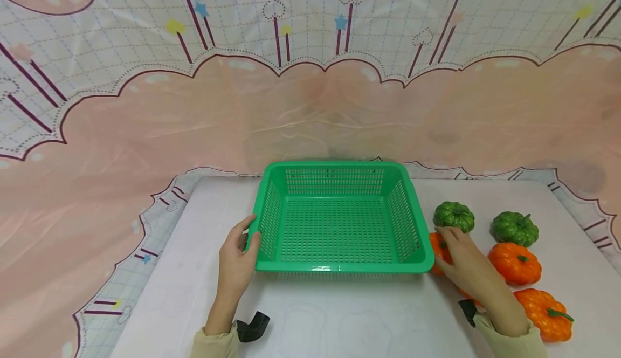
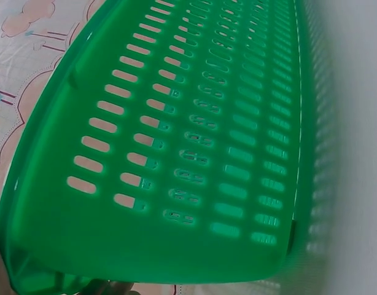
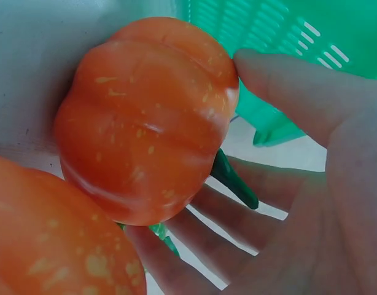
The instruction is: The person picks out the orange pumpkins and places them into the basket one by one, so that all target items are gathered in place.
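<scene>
A green plastic basket with slotted walls and a mesh floor stands on the white table, nothing inside it. My left hand grips its left rim, thumb at the near-left corner; the slotted side fills the left wrist view. Beside the basket's right wall, my right hand holds a small orange pumpkin with a dark green stem. In the right wrist view the thumb meets the pumpkin on one side, and the other fingers reach partly hidden behind it.
Right of the basket lie two green pumpkins and orange pumpkins, close to my right hand and forearm. Another orange pumpkin neighbours the held one. A patterned cloth hangs behind the table.
</scene>
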Tool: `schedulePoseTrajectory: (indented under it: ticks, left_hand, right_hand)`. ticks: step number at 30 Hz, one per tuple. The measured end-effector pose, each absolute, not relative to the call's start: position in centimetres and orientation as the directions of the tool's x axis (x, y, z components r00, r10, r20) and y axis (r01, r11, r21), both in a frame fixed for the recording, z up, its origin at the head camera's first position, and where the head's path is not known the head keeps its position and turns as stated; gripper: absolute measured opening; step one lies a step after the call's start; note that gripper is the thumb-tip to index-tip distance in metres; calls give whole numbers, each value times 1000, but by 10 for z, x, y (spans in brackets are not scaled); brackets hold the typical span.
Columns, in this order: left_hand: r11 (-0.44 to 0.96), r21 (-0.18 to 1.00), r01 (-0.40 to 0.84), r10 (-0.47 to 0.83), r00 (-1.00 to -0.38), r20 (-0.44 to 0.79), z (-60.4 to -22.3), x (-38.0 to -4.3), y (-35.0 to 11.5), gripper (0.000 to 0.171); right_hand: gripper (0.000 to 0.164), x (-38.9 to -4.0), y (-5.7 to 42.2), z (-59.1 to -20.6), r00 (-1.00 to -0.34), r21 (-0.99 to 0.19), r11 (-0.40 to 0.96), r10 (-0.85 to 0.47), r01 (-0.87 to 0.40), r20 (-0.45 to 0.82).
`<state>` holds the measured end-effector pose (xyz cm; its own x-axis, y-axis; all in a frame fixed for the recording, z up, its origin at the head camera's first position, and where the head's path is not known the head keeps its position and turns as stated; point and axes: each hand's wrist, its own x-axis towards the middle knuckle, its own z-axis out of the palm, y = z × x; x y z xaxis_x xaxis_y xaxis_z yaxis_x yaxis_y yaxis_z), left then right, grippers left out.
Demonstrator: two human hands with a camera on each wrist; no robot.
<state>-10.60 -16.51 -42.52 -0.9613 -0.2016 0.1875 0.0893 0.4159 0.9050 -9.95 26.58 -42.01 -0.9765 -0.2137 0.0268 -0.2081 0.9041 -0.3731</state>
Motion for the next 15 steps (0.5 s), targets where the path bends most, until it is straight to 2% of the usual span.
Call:
schedulePoseTrajectory:
  ticks: [6, 15]
  left_hand:
    - [401, 913, 71, -214, -962, 169, -427, -107, -165, 43]
    - [376, 923, 86, -217, -960, 178, -428, -106, -165, 42]
  right_hand:
    - [57, -100, 266, -420, -975, -366, 905, -221, -215, 25]
    - [63, -103, 267, -422, -977, -360, 912, -213, -196, -7]
